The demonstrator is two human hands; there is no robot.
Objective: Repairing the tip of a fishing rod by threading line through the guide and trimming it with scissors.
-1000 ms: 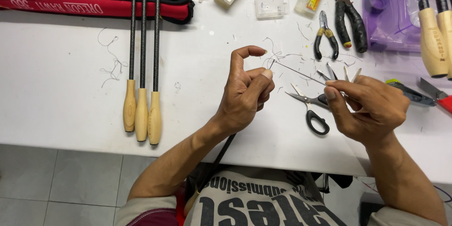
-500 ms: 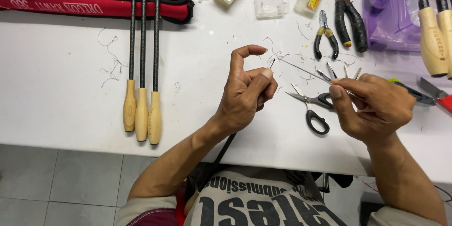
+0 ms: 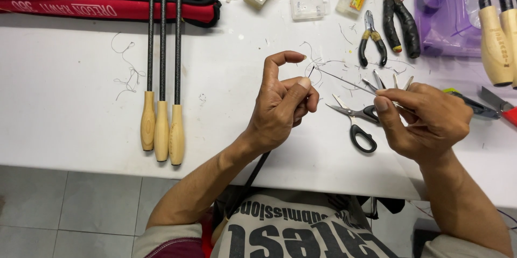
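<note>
The left hand pinches the tip of a thin dark rod above the white counter. The right hand pinches a fine thread stretched between both hands, over black-handled scissors.

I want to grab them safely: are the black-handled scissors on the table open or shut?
Open: the scissors lie flat on the white table, blades spread apart in a V.

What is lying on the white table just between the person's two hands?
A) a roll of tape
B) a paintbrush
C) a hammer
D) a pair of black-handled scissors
D: a pair of black-handled scissors lies open on the white table, between the left hand and the right hand.
</note>
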